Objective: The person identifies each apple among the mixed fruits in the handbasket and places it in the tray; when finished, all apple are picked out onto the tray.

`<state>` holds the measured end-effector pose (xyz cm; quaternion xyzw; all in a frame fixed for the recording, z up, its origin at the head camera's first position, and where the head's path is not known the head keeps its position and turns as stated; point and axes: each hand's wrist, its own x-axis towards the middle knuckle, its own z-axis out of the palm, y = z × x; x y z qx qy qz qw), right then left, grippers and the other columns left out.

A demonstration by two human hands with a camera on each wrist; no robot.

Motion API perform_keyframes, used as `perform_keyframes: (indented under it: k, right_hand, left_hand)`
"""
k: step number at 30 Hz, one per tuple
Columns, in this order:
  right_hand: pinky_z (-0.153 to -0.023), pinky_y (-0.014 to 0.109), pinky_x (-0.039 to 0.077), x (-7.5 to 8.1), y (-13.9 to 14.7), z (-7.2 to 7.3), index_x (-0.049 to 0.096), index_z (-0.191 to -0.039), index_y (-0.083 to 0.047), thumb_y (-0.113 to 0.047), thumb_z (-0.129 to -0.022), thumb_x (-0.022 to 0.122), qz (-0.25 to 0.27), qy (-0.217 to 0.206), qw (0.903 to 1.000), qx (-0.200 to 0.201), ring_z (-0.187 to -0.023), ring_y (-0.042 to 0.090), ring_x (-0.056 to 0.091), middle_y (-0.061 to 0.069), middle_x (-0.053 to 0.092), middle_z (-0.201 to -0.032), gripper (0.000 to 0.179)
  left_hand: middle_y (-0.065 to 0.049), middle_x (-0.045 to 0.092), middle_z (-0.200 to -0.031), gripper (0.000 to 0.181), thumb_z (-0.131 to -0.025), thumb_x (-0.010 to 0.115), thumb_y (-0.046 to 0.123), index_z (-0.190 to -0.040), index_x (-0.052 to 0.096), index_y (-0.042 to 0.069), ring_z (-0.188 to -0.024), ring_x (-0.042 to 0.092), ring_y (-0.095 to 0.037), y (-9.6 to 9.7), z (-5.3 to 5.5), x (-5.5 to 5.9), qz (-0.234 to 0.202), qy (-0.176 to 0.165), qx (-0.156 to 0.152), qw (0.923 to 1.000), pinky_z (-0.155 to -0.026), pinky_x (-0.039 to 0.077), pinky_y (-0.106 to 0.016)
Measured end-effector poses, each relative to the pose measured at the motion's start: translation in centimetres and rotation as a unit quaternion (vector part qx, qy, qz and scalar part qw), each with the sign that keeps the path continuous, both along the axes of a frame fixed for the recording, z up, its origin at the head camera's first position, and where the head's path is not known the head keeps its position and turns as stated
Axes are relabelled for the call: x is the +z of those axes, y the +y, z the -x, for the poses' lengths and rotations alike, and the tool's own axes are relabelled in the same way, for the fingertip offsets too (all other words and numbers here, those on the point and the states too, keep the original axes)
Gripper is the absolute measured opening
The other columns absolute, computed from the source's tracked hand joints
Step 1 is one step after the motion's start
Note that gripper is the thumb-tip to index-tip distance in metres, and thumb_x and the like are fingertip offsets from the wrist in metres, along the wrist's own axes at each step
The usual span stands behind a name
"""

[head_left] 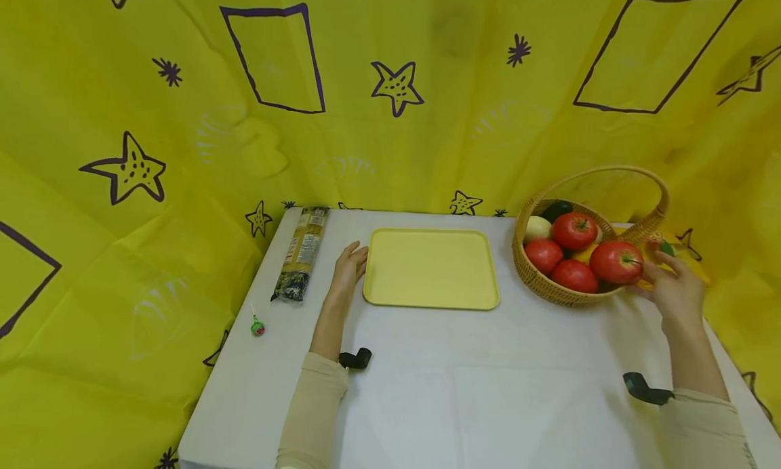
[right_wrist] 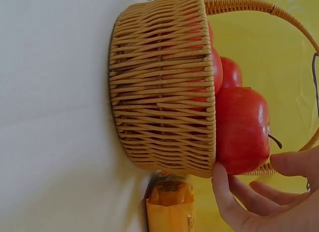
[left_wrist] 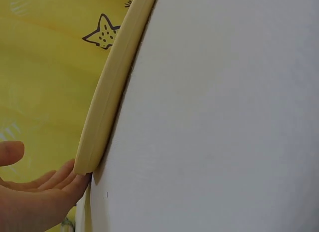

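Note:
My left hand (head_left: 349, 271) is at the left edge of a pale yellow tray (head_left: 432, 269) lying on the white table. In the left wrist view its extended fingers (left_wrist: 60, 182) touch the tray's corner, with the thumb held apart. On the right stands a wicker basket (head_left: 552, 291) with an arched handle, heaped with red apples. My right hand (head_left: 678, 291) reaches to the apple (head_left: 616, 262) at the basket's right rim. Seen from the right wrist, the fingertips (right_wrist: 219, 172) are right at that apple (right_wrist: 241, 129), and the thumb is spread near its stem.
A long plastic packet (head_left: 302, 252) lies at the table's back left, with a green-wrapped lollipop (head_left: 257, 327) nearer the front. Beside the basket is an orange package (right_wrist: 170, 209). A pale round item (head_left: 537, 229) and a dark green one share the basket. Yellow patterned cloth (head_left: 390, 150) hangs behind.

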<state>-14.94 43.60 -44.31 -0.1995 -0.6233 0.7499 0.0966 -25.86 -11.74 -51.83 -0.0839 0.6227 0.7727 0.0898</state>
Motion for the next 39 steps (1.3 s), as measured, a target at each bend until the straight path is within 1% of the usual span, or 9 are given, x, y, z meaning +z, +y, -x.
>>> perform_keyframes:
  k: [7,12,14,16,18,20,25,29,39]
  right_hand:
    - [-0.053,0.015,0.056,0.2,0.0,0.6,0.028,-0.162,0.002,-0.009,-0.103,0.059,-0.055,-0.038,0.9972,-0.034,-0.059,0.000,0.068,-0.020,0.067,-0.075,0.067]
    - [-0.055,0.013,0.056,0.2,-0.1,0.7,0.036,-0.162,-0.004,-0.007,-0.103,0.061,-0.048,-0.025,0.9980,-0.032,-0.060,0.000,0.068,-0.021,0.070,-0.075,0.064]
    - [-0.056,0.014,0.056,0.2,-0.1,0.6,0.052,-0.151,-0.014,-0.006,-0.101,0.062,-0.039,-0.013,0.9986,-0.032,-0.060,0.002,0.069,-0.020,0.072,-0.076,0.052]
    - [-0.056,0.014,0.056,0.1,-0.2,0.5,0.065,-0.129,-0.022,-0.004,-0.099,0.066,-0.033,-0.006,0.9988,-0.035,-0.060,0.003,0.070,-0.018,0.073,-0.075,0.034]
    - [-0.056,0.014,0.057,0.0,-0.1,0.4,0.065,-0.108,-0.024,-0.003,-0.097,0.069,-0.022,0.001,0.9990,-0.038,-0.060,0.004,0.071,-0.015,0.074,-0.075,0.024]
    - [-0.056,0.015,0.057,-0.1,-0.1,0.4,0.066,-0.101,-0.025,-0.002,-0.095,0.071,-0.015,0.005,0.9991,-0.038,-0.059,0.005,0.071,-0.013,0.073,-0.074,0.025]
    - [-0.056,0.015,0.058,-0.3,-0.1,0.3,0.060,-0.105,-0.021,-0.002,-0.092,0.076,-0.013,0.007,0.9992,-0.038,-0.059,0.005,0.071,-0.013,0.071,-0.076,0.027]
    - [-0.057,0.015,0.058,-0.3,-0.2,0.3,0.057,-0.108,-0.020,-0.004,-0.090,0.080,-0.023,-0.002,0.9991,-0.037,-0.061,0.004,0.071,-0.015,0.069,-0.078,0.033]
    - [-0.057,0.014,0.057,0.1,-0.7,0.2,0.060,-0.109,-0.024,-0.011,-0.087,0.085,-0.043,-0.025,0.9979,-0.041,-0.063,0.000,0.070,-0.020,0.069,-0.078,0.036]
  left_hand:
    - [-0.015,0.042,-0.161,0.059,-0.111,0.049,0.022,-0.163,0.028,0.004,-0.149,0.042,-0.023,0.1,0.4,-0.5,-0.014,0.000,0.005,0.9999,-0.120,0.037,-0.030]
    - [-0.017,0.039,-0.162,0.058,-0.111,0.048,0.021,-0.162,0.030,0.000,-0.151,0.038,-0.026,0.2,0.7,-0.8,-0.019,0.010,-0.005,0.9998,-0.122,0.035,-0.032]
    - [-0.017,0.039,-0.163,0.057,-0.111,0.049,0.019,-0.161,0.030,-0.001,-0.152,0.036,-0.026,0.3,0.8,-0.9,-0.021,0.011,-0.008,0.9997,-0.124,0.033,-0.033]
    - [-0.018,0.039,-0.163,0.057,-0.110,0.050,0.015,-0.161,0.031,-0.001,-0.153,0.036,-0.027,0.2,0.9,-1.2,-0.019,0.011,-0.011,0.9997,-0.124,0.033,-0.035]
    - [-0.018,0.040,-0.163,0.057,-0.108,0.053,0.008,-0.160,0.032,-0.001,-0.153,0.036,-0.029,0.2,0.9,-1.4,-0.014,0.013,-0.012,0.9997,-0.124,0.034,-0.036]
    - [-0.019,0.041,-0.162,0.058,-0.105,0.053,-0.001,-0.160,0.034,-0.001,-0.153,0.036,-0.030,0.1,1.0,-1.5,-0.003,0.016,-0.013,0.9998,-0.123,0.035,-0.038]
    - [-0.020,0.042,-0.161,0.070,-0.093,0.046,-0.023,-0.158,0.036,-0.001,-0.152,0.036,-0.031,-0.1,1.0,-1.4,0.012,0.022,-0.019,0.9995,-0.122,0.036,-0.038]
    - [-0.020,0.043,-0.160,0.079,-0.084,0.041,-0.031,-0.158,0.037,-0.001,-0.152,0.037,-0.031,-0.4,0.9,-1.4,0.006,0.021,-0.023,0.9995,-0.123,0.036,-0.038]
    - [-0.017,0.042,-0.162,0.081,-0.086,0.040,-0.032,-0.159,0.037,0.002,-0.152,0.037,-0.027,-1.0,1.1,-1.5,0.013,0.014,-0.041,0.9990,-0.122,0.036,-0.033]
